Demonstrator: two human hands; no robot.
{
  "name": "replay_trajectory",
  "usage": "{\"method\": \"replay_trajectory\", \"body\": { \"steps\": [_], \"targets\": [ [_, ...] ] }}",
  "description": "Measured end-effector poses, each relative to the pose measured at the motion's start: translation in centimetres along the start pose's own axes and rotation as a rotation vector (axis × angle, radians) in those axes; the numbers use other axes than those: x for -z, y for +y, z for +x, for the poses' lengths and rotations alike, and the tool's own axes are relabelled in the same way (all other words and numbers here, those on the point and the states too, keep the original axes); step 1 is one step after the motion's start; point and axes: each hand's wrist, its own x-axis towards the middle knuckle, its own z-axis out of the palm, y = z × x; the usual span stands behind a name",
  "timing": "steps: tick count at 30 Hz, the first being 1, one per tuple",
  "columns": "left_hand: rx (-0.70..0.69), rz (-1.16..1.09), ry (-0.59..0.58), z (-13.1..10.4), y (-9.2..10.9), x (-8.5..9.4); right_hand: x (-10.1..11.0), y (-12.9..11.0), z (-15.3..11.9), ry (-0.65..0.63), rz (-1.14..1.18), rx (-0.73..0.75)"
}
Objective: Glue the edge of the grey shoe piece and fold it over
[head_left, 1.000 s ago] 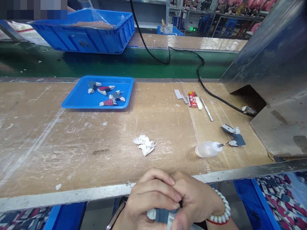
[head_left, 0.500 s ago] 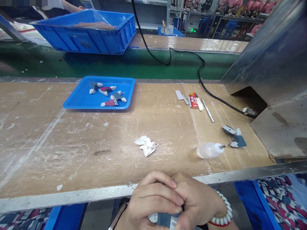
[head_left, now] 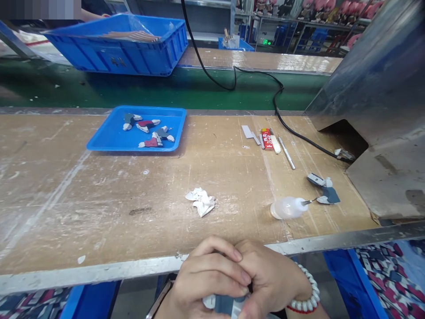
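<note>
At the bench's front edge my left hand point(head_left: 207, 274) and my right hand point(head_left: 270, 277) are closed together around a small grey-blue and white piece point(head_left: 224, 304). The left fingers lie across its top and the right thumb presses its near side. Much of the piece is hidden by the fingers. Similar grey-blue and white pieces point(head_left: 329, 195) lie at the right of the bench. Beside them a clear squeeze bottle point(head_left: 288, 208) rests on its side, its thin metal tip pointing right. A crumpled white tissue point(head_left: 202, 202) lies beyond my hands.
A blue tray point(head_left: 102, 137) holds several grey and maroon pieces. A red packet point(head_left: 267, 139) and a silver pen-like tool point(head_left: 287, 153) lie at back right. A black cable point(head_left: 307, 139) runs past a metal housing point(head_left: 375, 97). Blue bins point(head_left: 348, 283) of pieces stand below the edge.
The whole view has shifted very slightly. Both hands keep the same grip on the piece, with only a tiny movement of the fingers.
</note>
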Motion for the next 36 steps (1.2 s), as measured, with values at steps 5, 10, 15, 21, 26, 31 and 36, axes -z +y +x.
{"method": "replay_trajectory", "body": {
  "steps": [5, 10, 15, 21, 26, 31, 36],
  "targets": [
    [-0.006, 0.004, 0.011, -0.07, -0.01, 0.00, 0.08, 0.03, -0.14, -0.035, -0.013, -0.043],
    [-0.014, 0.016, 0.002, -0.21, -0.03, 0.03, 0.06, -0.09, -0.09, -0.092, -0.113, -0.088],
    [-0.009, 0.009, -0.001, 0.00, 0.14, -0.03, -0.02, 0.01, -0.23, -0.067, -0.093, -0.069],
    [-0.010, 0.002, 0.003, 0.11, -0.03, -0.05, 0.02, 0.22, -0.42, -0.016, -0.005, -0.036],
    [-0.009, -0.001, -0.005, -0.15, -0.08, 0.06, 0.22, -0.30, -0.28, 0.013, 0.007, 0.011],
    [0.006, -0.003, -0.010, -0.33, -0.07, 0.04, 0.21, -0.63, -0.07, -0.054, -0.091, -0.103],
    [0.011, -0.010, -0.014, -0.25, -0.08, 0.02, -0.04, -0.47, -0.26, -0.056, -0.097, -0.112]
  ]
}}
